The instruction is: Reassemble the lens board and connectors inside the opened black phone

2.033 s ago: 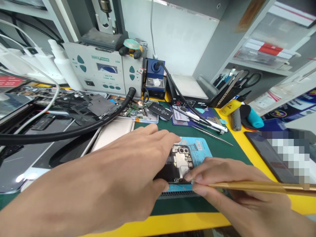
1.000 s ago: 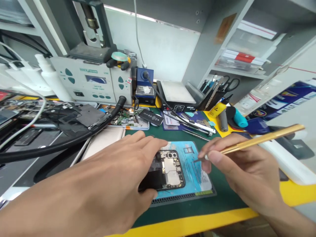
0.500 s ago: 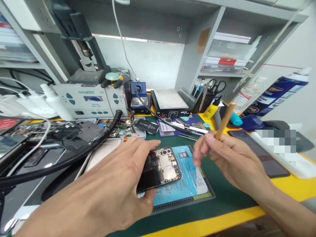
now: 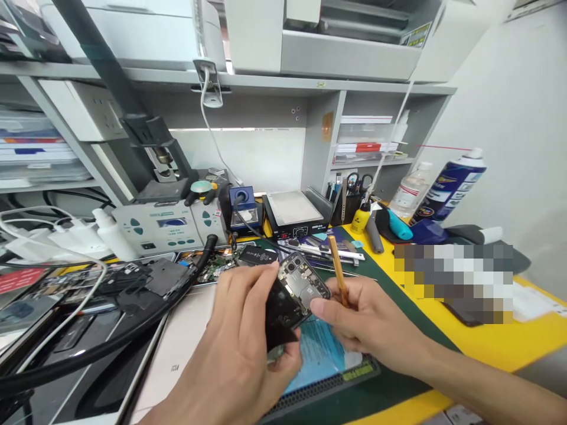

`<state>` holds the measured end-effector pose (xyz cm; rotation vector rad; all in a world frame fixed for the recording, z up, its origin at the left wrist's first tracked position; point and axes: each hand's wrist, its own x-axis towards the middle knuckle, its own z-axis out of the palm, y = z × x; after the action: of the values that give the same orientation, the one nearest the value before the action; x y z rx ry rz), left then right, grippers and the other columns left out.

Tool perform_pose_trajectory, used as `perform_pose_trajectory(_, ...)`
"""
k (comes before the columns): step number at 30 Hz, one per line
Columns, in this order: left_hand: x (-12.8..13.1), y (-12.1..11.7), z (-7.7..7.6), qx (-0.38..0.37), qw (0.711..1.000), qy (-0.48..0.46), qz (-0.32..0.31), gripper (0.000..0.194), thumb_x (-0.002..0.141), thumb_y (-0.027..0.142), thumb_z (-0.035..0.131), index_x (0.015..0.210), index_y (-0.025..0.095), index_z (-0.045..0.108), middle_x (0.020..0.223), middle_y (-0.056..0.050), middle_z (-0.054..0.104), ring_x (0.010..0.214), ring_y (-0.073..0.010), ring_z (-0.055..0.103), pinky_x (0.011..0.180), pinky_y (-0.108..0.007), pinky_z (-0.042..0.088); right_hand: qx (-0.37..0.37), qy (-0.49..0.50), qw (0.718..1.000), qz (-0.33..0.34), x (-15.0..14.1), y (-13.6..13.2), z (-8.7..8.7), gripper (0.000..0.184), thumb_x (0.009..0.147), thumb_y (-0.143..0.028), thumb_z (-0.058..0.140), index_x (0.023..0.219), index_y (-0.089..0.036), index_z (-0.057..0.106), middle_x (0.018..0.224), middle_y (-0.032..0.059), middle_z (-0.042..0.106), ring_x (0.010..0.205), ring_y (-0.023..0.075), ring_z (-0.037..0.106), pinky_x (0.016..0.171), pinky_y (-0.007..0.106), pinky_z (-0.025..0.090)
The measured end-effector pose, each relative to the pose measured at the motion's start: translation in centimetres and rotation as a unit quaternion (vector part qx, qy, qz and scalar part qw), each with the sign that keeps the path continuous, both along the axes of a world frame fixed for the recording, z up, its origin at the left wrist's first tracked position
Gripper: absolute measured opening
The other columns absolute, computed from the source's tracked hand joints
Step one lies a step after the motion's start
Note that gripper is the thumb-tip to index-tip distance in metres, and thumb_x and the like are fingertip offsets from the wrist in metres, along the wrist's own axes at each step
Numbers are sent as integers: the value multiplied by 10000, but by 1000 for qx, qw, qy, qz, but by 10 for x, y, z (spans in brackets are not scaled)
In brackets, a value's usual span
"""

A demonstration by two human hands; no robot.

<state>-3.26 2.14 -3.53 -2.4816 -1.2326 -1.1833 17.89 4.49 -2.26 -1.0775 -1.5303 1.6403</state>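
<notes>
An opened smartphone (image 4: 305, 283), its cameras and metal-shielded board bare, is raised and tilted above the blue work mat (image 4: 316, 354). My left hand (image 4: 248, 330) is closed around its left end, fingers along the far edge and thumb at the near one. My right hand (image 4: 363, 319) presses its thumb on the phone's right corner. That same hand keeps a slim gold-handled tool (image 4: 338, 268) between its fingers, handle pointing up; the working tip is hidden. Behind the phone lies a loose black battery (image 4: 257, 255), partly covered by my left hand.
Left are a thick black hose (image 4: 163, 316), disassembled phone parts and a pale closed device (image 4: 186, 336). At the back stand a rework station (image 4: 166, 227), a soldering-iron stand (image 4: 243, 215) and a heating plate (image 4: 295, 209). Tweezers (image 4: 341, 271) lie behind my right hand.
My left hand has lifted the phone off the mat and tilted it. My right hand has swung away, turned the tool handle upright, then come back to touch the phone. The view has tipped upward.
</notes>
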Motion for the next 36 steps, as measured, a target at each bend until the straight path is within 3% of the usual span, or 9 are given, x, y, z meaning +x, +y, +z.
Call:
perform_pose_trajectory(5, 5, -3, -1, 2, 999, -22, 25, 844, 772, 202, 716, 1503, 242, 297, 1249, -164, 529, 1149, -381, 563, 927, -554, 558, -6, 34, 999, -13, 2, 1, 2, 507, 842, -556, 731, 632, -258, 378, 464, -93, 234, 393, 64, 184, 411, 312, 132)
perform_pose_trajectory(9, -3, -6, 6, -171, 972, -152, 52, 758, 752, 420, 797, 1415, 335, 440, 1267, -98, 638, 1083, -347, 687, 848, -493, 644, -9, 65, 998, 4, 7, 3, 8, 479, 877, -532, 704, 656, -254, 383, 498, -100, 190, 412, 55, 149, 416, 303, 127)
perform_pose_trajectory(11, -8, -6, 14, -305, 919, -249, 4, 523, 847, 432, 715, 1338, 365, 546, 1192, -43, 720, 1038, -301, 736, 815, -438, 656, -3, 57, 998, 20, 9, 3, 12, 450, 892, -529, 687, 675, -251, 407, 497, -94, 230, 413, 54, 172, 422, 299, 143)
perform_pose_trajectory(13, -9, -6, 23, -439, 832, -329, -81, 290, 946, 432, 579, 1201, 333, 675, 985, -25, 786, 903, -275, 777, 700, -398, 654, 2, 37, 999, 32, 10, 2, 14, 437, 897, -539, 675, 686, -251, 424, 493, -90, 256, 412, 57, 191, 425, 297, 156)
perform_pose_trajectory(16, -1, -7, 32, -590, 692, -390, -146, 324, 932, 519, 586, 1035, 268, 763, 768, -23, 782, 726, -271, 780, 609, -389, 620, 4, 21, 999, 43, 8, 0, 16, 449, 872, -536, 707, 679, -252, 418, 493, -88, 255, 416, 68, 207, 425, 293, 160)
perform_pose_trajectory(18, 5, -9, 35, -623, 650, -402, -168, 325, 895, 536, 643, 991, 255, 775, 792, -26, 784, 720, -250, 776, 645, -358, 607, 5, 18, 999, 51, 6, -2, 16, 454, 852, -514, 740, 673, -250, 417, 506, -84, 264, 423, 73, 228, 423, 287, 164)
perform_pose_trajectory(26, 21, -15, 37, -594, 660, -451, -88, 286, 752, 515, 784, 834, 241, 786, 713, -26, 733, 591, -199, 694, 537, -303, 573, 11, -20, 996, 88, 3, -6, 18, 489, 832, -483, 770, 607, -228, 418, 527, -77, 271, 456, 76, 238, 425, 268, 193)
perform_pose_trajectory(33, 19, -15, 37, -605, 656, -436, -118, 271, 820, 478, 746, 807, 208, 759, 681, -31, 722, 606, -193, 697, 565, -287, 551, -28, 3, 994, 107, 8, -3, 16, 329, 799, -421, 816, 698, -180, 614, 487, -108, 307, 423, 48, 269, 399, 220, 222)
perform_pose_trajectory(36, 19, -16, 37, -594, 661, -437, -140, 223, 831, 432, 737, 900, 221, 766, 716, -32, 737, 603, -192, 694, 576, -310, 562, -36, 12, 993, 113, 9, -1, 15, 304, 800, -411, 815, 724, -160, 662, 478, -107, 359, 412, 41, 316, 392, 201, 236)
